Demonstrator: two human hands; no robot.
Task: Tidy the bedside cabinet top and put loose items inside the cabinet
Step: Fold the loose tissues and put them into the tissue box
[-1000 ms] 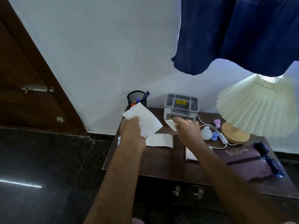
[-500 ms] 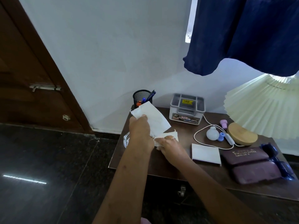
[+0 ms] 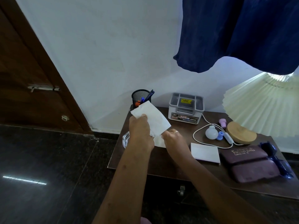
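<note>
A person's left hand (image 3: 141,130) grips loose papers (image 3: 152,118) while the right hand (image 3: 174,139) pinches another sheet (image 3: 158,141) off the surface (image 3: 161,160) near the pen holder (image 3: 140,98), with a notepad (image 3: 205,152), cases and sunglasses not yet stowed in the closed cabinet.

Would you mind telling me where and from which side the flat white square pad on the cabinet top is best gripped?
Probably by its near edge, from the front: the flat white square pad lies flat with that edge facing the person and bare wood before it. The maroon spectacle case crowds its right side. Slide fingers under the edge and pinch.
</note>
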